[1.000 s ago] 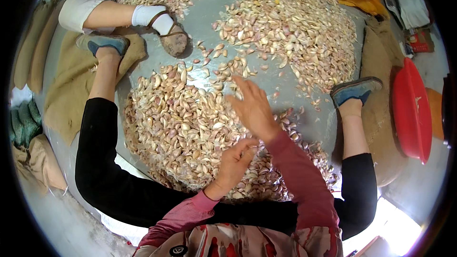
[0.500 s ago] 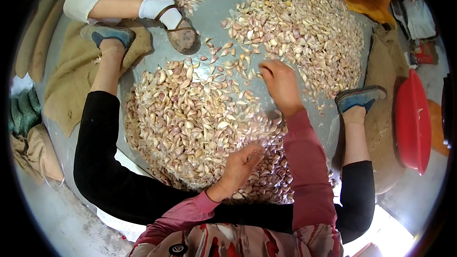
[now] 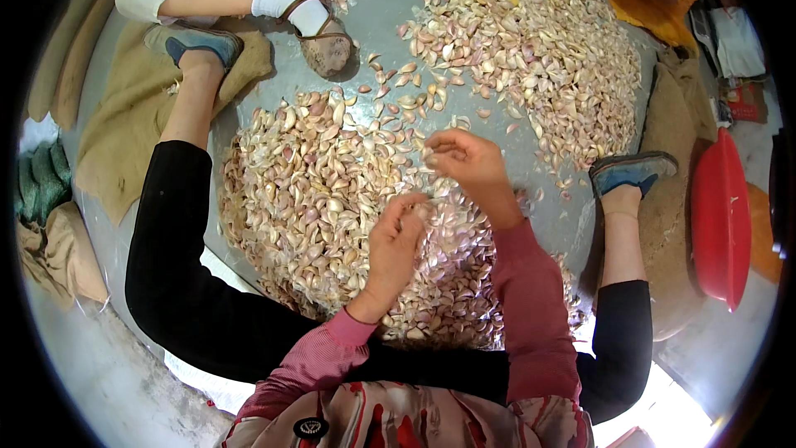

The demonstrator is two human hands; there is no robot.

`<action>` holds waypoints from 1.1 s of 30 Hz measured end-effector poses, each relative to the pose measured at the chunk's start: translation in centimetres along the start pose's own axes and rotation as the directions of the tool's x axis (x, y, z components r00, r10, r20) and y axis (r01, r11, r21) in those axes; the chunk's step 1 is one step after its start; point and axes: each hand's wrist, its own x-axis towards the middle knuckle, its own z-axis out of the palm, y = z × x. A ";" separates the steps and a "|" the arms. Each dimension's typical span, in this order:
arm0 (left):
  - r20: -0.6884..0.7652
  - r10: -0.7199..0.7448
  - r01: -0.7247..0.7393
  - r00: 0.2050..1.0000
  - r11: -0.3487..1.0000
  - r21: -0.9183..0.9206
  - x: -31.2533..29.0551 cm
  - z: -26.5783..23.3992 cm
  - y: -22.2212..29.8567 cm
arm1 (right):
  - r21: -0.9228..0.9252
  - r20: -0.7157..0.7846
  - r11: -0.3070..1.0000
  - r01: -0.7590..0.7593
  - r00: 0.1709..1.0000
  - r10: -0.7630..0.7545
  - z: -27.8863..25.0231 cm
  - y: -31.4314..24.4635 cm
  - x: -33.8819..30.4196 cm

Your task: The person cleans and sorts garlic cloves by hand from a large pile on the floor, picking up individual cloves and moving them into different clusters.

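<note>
A wide heap of garlic cloves, pale with pinkish skins, lies between my legs. Over its right part is my left hand, fingers bent in toward the thumb; a pale bit shows at the fingertips, too blurred to name. Just above and to the right, my right hand is closed with its fingertips pinched together near the heap's edge. Something small and whitish shows at that pinch, but I cannot make out what it is. The two hands are close together but apart.
A second heap of garlic cloves spreads at the far right on the grey surface. Another person's shoe rests near the far edge of my heap. A red basin stands at right, beside burlap sacking.
My right hand has come nearer from the loose cloves beyond the heap, its fingers now pinched. My left hand has moved up and slightly left, closer to it.
</note>
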 end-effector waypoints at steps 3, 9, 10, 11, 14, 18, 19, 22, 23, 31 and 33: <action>-0.059 0.137 -0.137 0.989 0.991 0.005 0.5 -0.4 0.5 | 0.117 0.024 0.992 -0.055 0.998 0.052 1.6 -1.3 -3.2; -0.065 0.312 -0.271 0.948 0.897 0.350 -0.3 -1.0 -1.8 | 0.121 -0.105 0.993 -0.016 0.994 0.029 3.9 0.5 -7.5; -0.075 0.343 -0.274 0.936 0.847 0.455 -0.6 -0.8 -2.0 | 0.103 -0.126 0.994 -0.045 0.990 0.058 4.3 0.1 -8.0; -0.042 0.372 -0.296 0.927 0.799 0.524 -0.9 -0.9 -1.9 | 0.111 -0.157 0.993 -0.030 0.986 0.047 4.7 0.3 -8.4; 0.055 0.438 -0.357 0.898 0.647 0.674 -1.7 -0.7 -1.8 | 0.108 -0.233 0.994 0.008 0.972 0.018 5.2 1.8 -9.6; 0.116 0.442 -0.383 0.889 0.582 0.717 -2.4 -0.2 -2.7 | 0.258 -0.276 0.965 -0.056 0.952 0.129 5.4 3.8 -10.8; 0.123 0.429 -0.382 0.895 0.593 0.709 -2.6 -0.1 -2.7 | 0.342 -0.277 0.935 -0.092 0.941 0.193 5.5 4.2 -11.1; 0.125 0.354 -0.334 0.927 0.621 0.709 -2.8 -0.3 -3.4 | 0.260 -0.368 0.965 -0.041 0.920 0.138 6.3 3.6 -11.9; 0.114 0.349 -0.337 0.930 0.688 0.642 -2.7 -0.2 -3.6 | 0.115 -0.395 0.993 -0.028 0.916 0.072 6.5 3.0 -11.9; 0.211 -0.223 0.250 0.952 0.961 -0.115 -1.9 -1.0 -3.6 | -0.326 -0.369 0.945 -0.006 0.921 -0.121 6.3 1.1 -11.9; 0.217 -0.235 0.268 0.947 0.954 -0.137 -2.1 -1.2 -4.1 | -0.328 -0.384 0.945 0.000 0.914 -0.133 6.4 1.7 -12.0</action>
